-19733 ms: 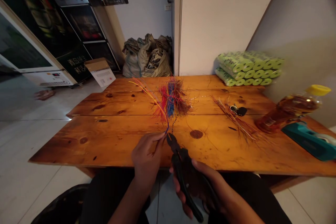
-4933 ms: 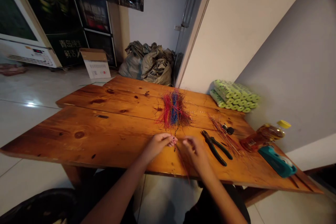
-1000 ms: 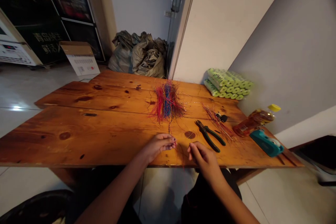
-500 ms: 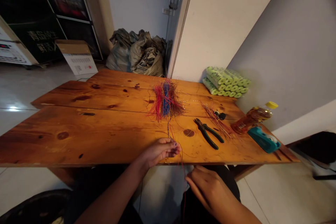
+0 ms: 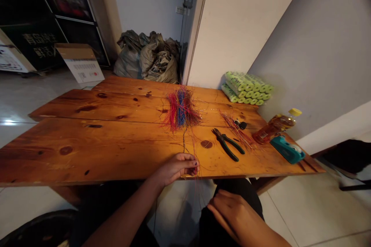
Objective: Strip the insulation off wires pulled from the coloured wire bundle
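Near the table's front edge my left hand (image 5: 181,168) pinches thin reddish strands (image 5: 195,148), which hang down past the edge. My right hand (image 5: 224,208) is closed over my knee, below the edge, and a thin strand runs to its fingertips. A bundle of red, blue and dark red wires (image 5: 182,109) lies on the table beyond my left hand. From it a black-and-light twisted cord (image 5: 184,139) runs toward that hand. Pliers with dark green handles (image 5: 228,146) rest to the right, beside a loose bunch of reddish strands (image 5: 239,133).
On the wooden table (image 5: 116,142) are keys (image 5: 240,124), a tilted bottle (image 5: 274,127), a teal tape dispenser (image 5: 286,149) and green-wrapped rolls (image 5: 246,88). Grey bags (image 5: 150,58) and a box (image 5: 81,63) stand behind it.
The view has shifted slightly, so the table items appear a little further left. The strands between my hands hang differently; both hands keep nearly the same places.
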Tool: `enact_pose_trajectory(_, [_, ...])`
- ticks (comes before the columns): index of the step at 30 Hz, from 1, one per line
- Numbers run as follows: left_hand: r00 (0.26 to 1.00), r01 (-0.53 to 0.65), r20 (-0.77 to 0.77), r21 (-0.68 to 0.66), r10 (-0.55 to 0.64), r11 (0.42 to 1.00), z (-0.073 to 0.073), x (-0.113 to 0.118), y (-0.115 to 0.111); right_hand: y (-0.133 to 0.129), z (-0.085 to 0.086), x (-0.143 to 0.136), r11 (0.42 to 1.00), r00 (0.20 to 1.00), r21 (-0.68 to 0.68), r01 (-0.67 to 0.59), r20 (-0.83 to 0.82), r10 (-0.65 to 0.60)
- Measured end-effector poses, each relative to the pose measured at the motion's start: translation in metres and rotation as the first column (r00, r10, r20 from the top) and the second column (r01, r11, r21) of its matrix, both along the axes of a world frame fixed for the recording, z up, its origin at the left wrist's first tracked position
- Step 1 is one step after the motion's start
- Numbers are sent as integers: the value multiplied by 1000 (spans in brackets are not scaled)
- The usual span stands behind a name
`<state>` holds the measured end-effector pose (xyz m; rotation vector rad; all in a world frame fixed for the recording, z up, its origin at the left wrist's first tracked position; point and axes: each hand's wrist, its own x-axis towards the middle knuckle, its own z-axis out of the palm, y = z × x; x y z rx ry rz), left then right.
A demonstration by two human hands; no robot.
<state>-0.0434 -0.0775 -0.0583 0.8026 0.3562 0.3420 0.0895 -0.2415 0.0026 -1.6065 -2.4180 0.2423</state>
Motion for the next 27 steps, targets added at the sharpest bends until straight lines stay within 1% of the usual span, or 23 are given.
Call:
enact_pose_trajectory(5, [999, -17, -26, 31, 18, 999, 1, 1, -2, 0, -2, -3, 998, 999, -41, 37, -35, -39])
enact_pose_trajectory(10, [999, -11, -41, 60, 13, 998, -3, 2, -3, 0, -4, -3, 999, 1000, -34, 1, -6, -1])
enact_pose_trajectory(16, [998, -9, -61, 60, 12, 998, -4, 2, -2, 0, -8, 0, 999, 1000, -48, 4, 11, -3])
enact_pose_trajectory(19, [995, 17, -99, 38, -13, 999, -3, 2, -2, 2, -6, 1, 995, 999, -104, 4, 39, 0])
enact_pose_trajectory(22, [993, 39, -109, 28, -36, 999, -2, 1, -2, 2, -2, 0, 982, 1000, -189, 17, 23, -13])
enact_pose_trajectory(25, [995, 45, -88, 35, -42, 998, -1, 1, -3, 1, 2, 0, 963, 997, -267, 29, -59, -47])
enact_pose_trajectory(27, [997, 45, -72, 49, -42, 998, -2, 1, -2, 3, 2, 3, 943, 983, -332, 11, -171, -72])
